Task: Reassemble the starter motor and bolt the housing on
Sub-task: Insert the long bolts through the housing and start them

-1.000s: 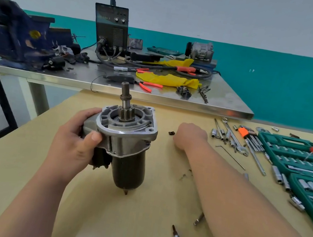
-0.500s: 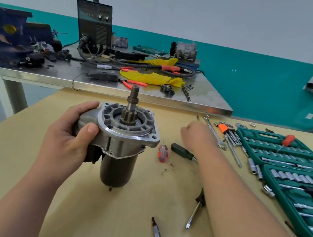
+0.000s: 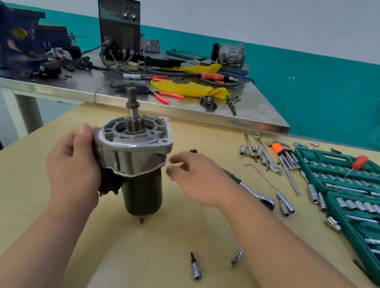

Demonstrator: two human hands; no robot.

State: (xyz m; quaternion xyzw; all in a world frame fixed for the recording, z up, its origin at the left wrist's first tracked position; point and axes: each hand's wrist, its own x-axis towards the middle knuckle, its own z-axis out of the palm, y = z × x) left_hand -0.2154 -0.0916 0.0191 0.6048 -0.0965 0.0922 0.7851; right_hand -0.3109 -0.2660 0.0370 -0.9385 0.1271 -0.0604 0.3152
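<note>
Starter motor (image 3: 137,160) (upright) in left fingers (image 3: 81,137)

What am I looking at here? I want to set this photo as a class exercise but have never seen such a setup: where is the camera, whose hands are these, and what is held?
There is no machine: a person works bare-handed, and one camera on their head looks forward and down. The left hand grips a starter motor, tilted, geared shaft up. The right hand hovers open beside it, holding nothing. On the yellow table lie a ratchet, loose sockets, hex keys and an open green socket case. A steel bench stands behind.
</note>
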